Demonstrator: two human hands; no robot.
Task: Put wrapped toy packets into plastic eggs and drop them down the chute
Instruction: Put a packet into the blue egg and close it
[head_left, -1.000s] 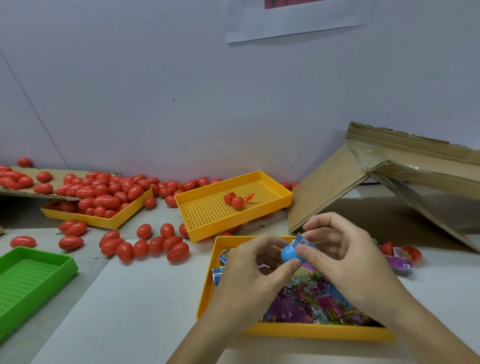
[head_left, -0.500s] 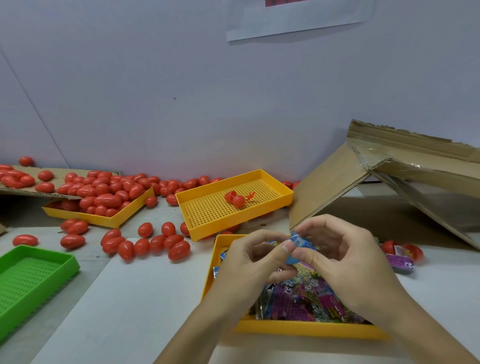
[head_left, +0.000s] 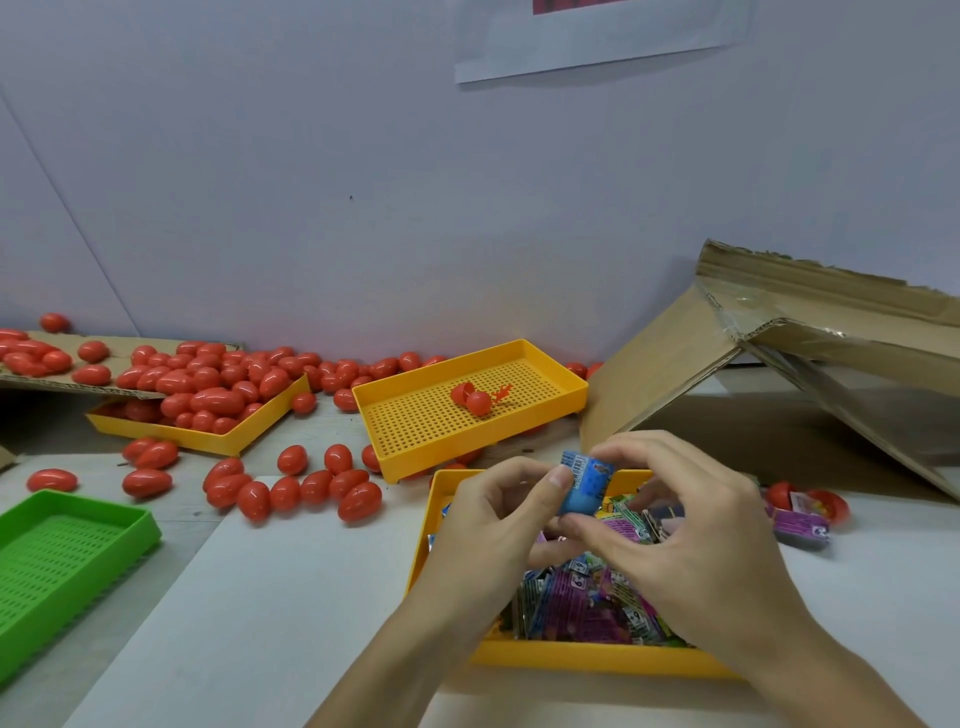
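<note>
A blue wrapped toy packet (head_left: 582, 483) is pinched between my left hand (head_left: 493, 525) and my right hand (head_left: 670, 530), both held over the near yellow tray (head_left: 571, 657) that is full of colourful packets. Whether a blue egg half sits under the packet I cannot tell. Red plastic eggs (head_left: 317, 488) lie loose on the table to the left. A folded cardboard chute (head_left: 779, 364) leans at the back right.
A second yellow tray (head_left: 395, 415) holds an open red egg (head_left: 470, 399). A third yellow tray (head_left: 223, 441) at back left is heaped with red eggs. A green tray (head_left: 62, 551) sits at the left edge. An open red egg and purple packet (head_left: 802, 525) lie to the right.
Both hands have turned the blue packet upright between the fingertips. The round blue shape seen a second ago is now covered by the wrapper.
</note>
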